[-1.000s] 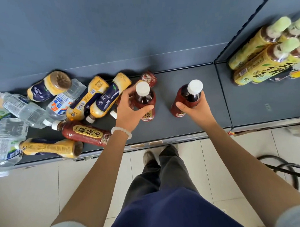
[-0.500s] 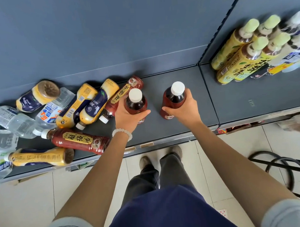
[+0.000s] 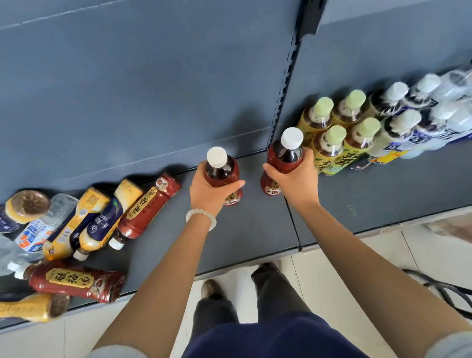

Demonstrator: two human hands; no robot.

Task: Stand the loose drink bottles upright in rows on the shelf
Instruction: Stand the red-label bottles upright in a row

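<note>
Soft, even daylight filled the wide-angle view — short, diffuse shadows fell behind the bottles onto the grey back panel, pale glare lay on the floor tiles, and the frame's edges bowed and smeared, blurring the clear bottles at far right.

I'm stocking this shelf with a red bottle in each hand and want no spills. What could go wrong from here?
1. The right hand holds its red bottle close to the upright green-capped bottles; a bump could topple that row.
2. The left hand holds its red bottle near the lying red bottle, which might roll if nudged.
</note>
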